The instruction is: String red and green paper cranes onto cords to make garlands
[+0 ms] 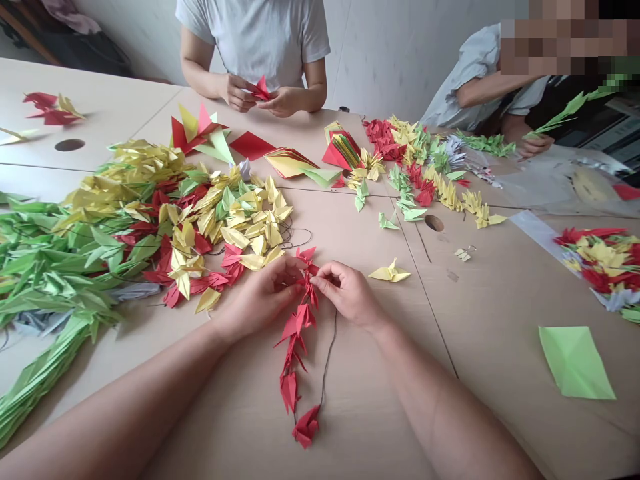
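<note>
Red paper cranes hang on a thread between both hands; left hand and right hand seemingly pinch the top crane; slack grip could spill them.

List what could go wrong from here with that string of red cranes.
1. The dark thread trails loose on the table beside the red crane string; it may tangle or snag.
2. The left hand and right hand pinch the top cranes together; a hard grip might crease or tear the paper.
3. The crane pile lies close and may catch the string.
</note>
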### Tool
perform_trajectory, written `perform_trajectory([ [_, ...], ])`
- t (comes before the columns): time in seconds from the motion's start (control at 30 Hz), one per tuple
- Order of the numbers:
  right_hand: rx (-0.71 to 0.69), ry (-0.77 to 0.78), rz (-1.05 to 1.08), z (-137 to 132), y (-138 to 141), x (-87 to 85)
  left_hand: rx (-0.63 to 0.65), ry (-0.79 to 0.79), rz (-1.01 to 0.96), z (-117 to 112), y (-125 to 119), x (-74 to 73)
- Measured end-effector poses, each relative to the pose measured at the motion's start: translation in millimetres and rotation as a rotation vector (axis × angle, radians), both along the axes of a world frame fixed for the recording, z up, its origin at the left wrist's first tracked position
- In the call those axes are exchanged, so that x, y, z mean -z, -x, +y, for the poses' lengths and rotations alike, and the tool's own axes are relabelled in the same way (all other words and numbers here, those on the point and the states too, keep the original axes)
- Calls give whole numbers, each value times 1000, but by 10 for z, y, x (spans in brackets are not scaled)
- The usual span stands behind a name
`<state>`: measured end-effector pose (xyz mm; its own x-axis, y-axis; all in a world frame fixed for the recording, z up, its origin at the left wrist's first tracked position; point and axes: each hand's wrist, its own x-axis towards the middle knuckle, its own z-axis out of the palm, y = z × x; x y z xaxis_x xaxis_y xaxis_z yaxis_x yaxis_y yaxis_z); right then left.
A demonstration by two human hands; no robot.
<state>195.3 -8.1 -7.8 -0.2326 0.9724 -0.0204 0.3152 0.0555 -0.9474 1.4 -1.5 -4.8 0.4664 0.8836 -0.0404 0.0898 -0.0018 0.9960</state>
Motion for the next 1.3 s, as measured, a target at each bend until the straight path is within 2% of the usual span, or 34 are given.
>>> perform_trajectory([
  [0.2, -49, 40, 64, 8, -7, 38, -4, 77, -59, 40, 24, 8],
  [0.43, -95, -16, 52, 9, -13, 41, 15, 126, -69, 21, 21, 17],
  [0.63, -46, 23, 62, 1, -8, 51, -81, 55, -57, 23, 21, 35],
  [0.97, -104, 14, 112, 8, -11, 35, 29, 69, 20, 28, 42, 21],
  [1.13, -96, 26, 18, -4, -10, 15, 12, 56, -4, 9, 33, 39],
  [1.3, -79, 35, -17, -38, 30, 9, -21, -43, 57, -24, 14, 40],
])
